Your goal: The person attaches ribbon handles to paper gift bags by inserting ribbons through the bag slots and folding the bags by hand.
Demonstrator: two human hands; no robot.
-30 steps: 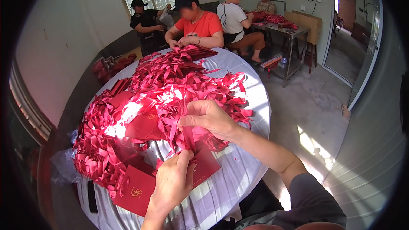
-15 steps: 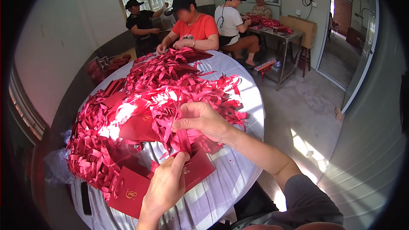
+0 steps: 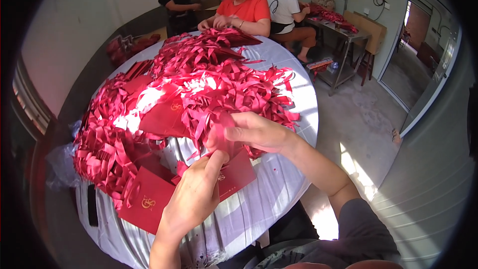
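A dark red flat paper bag (image 3: 238,173) with gold print lies near the front of the round table, partly hidden by my hands. My left hand (image 3: 193,192) is closed at its upper edge, thumb pressed on the base of a red ribbon. Just above and to the right, my right hand (image 3: 256,130) holds a loop of the red ribbon (image 3: 224,125) between thumb and fingers. Left of my left hand lies another red paper bag (image 3: 144,203) with a gold mark. A large heap of red bags with ribbon handles (image 3: 219,87) spreads beyond both hands.
A white cloth (image 3: 269,189) covers the table. A dark phone-like object (image 3: 92,205) rests at its left edge, near clear plastic (image 3: 63,167). Across the table sits a person in a red shirt (image 3: 244,10). Other people are farther back, near a metal table (image 3: 343,32).
The view has shifted, so the table sits higher. My right hand has moved closer to my left, and its fingers now curl round the ribbon, bending it into a loop.
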